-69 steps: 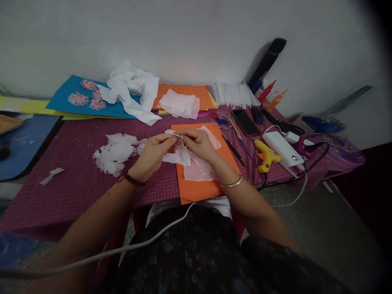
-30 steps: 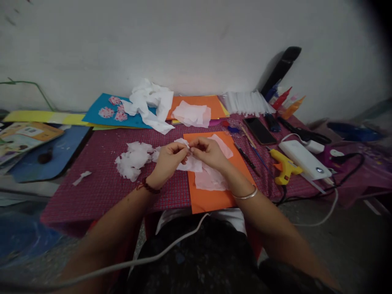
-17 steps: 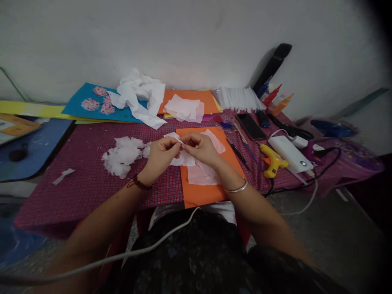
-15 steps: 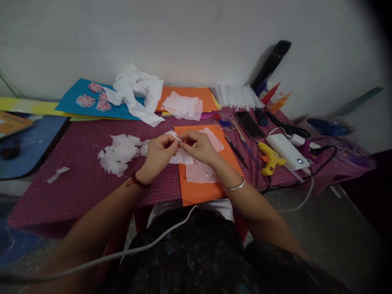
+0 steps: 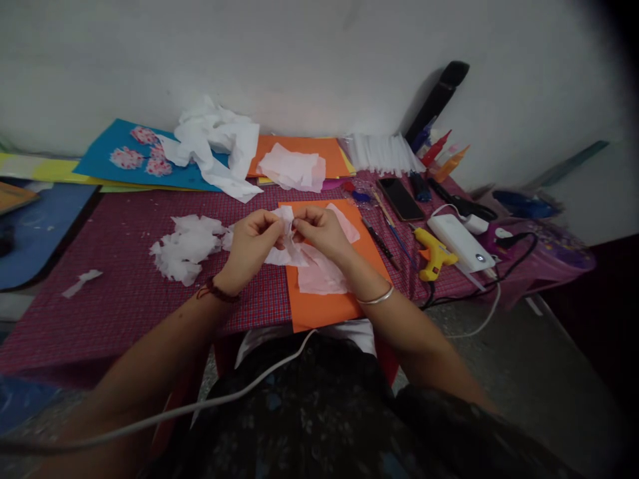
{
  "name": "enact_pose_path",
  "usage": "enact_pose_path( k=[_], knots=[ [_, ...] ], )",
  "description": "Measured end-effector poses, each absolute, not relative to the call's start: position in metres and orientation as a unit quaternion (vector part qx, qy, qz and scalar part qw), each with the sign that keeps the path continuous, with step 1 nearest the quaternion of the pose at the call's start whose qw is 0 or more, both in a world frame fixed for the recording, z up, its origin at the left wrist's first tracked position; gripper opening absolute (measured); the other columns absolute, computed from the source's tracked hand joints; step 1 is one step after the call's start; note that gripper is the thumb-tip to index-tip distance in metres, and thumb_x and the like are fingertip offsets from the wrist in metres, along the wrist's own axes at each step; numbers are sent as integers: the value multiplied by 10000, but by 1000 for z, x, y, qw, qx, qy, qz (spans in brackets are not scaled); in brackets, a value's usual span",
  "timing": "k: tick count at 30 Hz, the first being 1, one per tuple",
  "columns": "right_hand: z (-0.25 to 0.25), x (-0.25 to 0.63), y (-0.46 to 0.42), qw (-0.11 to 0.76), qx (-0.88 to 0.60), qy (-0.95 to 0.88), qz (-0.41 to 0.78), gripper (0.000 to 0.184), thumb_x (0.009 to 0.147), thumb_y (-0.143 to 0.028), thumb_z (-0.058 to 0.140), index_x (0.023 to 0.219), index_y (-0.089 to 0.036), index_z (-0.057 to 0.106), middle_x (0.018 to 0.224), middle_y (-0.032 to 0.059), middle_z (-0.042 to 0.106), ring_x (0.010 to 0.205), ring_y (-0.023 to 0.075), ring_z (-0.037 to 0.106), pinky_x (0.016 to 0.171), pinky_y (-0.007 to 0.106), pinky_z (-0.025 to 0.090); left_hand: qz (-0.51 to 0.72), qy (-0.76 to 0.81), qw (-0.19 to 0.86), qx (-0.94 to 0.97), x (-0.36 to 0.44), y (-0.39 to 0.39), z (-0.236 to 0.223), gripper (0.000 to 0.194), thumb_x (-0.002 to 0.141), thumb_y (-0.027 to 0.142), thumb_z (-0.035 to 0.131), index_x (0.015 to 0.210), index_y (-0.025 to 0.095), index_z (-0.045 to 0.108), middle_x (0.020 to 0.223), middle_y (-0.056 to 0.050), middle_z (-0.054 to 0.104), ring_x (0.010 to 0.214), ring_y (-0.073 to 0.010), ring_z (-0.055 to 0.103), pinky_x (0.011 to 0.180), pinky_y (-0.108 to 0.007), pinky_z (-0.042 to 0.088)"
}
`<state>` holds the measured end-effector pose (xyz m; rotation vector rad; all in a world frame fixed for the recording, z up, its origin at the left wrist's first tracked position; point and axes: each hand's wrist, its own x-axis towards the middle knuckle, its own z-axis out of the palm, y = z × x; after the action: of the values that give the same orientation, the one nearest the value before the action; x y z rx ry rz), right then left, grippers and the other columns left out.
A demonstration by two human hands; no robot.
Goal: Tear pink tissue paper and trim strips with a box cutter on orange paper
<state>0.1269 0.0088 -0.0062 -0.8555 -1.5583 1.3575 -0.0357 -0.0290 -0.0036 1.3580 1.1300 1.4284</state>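
Note:
Between my two hands is a piece of white tissue paper (image 5: 286,216), pinched at its edges. My left hand (image 5: 255,245) is closed on its left side, thumb against the fingers. My right hand (image 5: 322,233) pinches the right side, close to the left fingertips. Below lies an orange sheet (image 5: 314,313) with pale pink tissue pieces (image 5: 319,274) on it, partly hidden by my right hand and wrist. A heap of torn white tissue (image 5: 184,249) lies left of my left hand.
A yellow glue gun (image 5: 433,253), a white power bank (image 5: 462,243), a phone (image 5: 401,198) and cables lie at the right. Behind are crumpled white tissue (image 5: 214,143), a blue sheet (image 5: 104,159) with pink-speckled puffs (image 5: 127,158), and a bundle of white sticks (image 5: 382,153).
My fingertips have moved slightly apart, and more of the white tissue shows upright between them. The whole view has shifted a little.

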Motion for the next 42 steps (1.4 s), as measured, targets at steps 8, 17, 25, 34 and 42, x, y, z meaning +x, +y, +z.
enact_pose_path(
  k=[8,17,25,34,42],
  knots=[
    [-4,127,10,428,-335,-610,577,85,822,-248,643,789,-195,586,691,-41,629,572,71,587,595,221,527,526,517,362,571,-37,-31,2,81,743,267,710,691,205,710,573,29,603,481,-95,485,451,-216,373],
    [-2,124,7,432,-354,-618,554,124,829,-176,616,739,-207,537,643,-57,568,587,81,565,602,230,504,524,508,279,625,-37,-35,2,109,771,286,686,692,222,725,660,-2,675,598,-141,570,546,-273,407],
    [-3,124,4,451,-348,-643,512,107,818,-178,595,733,-206,537,636,-64,570,582,73,577,579,216,471,532,487,232,653,-36,-36,0,125,793,263,668,685,210,700,669,1,661,615,-138,574,580,-284,416],
    [-3,127,8,442,-327,-652,523,165,882,-301,601,761,-203,545,663,-56,548,568,70,555,575,211,494,533,480,224,660,-35,-36,2,119,830,223,657,731,216,723,716,-8,704,631,-151,611,587,-285,458],
    [-6,125,9,457,-322,-646,520,108,847,-273,607,776,-199,572,684,-61,554,574,64,564,573,204,508,523,492,185,671,-33,-36,5,140,835,227,650,712,209,715,705,8,696,625,-133,612,600,-262,472]
  ],
)
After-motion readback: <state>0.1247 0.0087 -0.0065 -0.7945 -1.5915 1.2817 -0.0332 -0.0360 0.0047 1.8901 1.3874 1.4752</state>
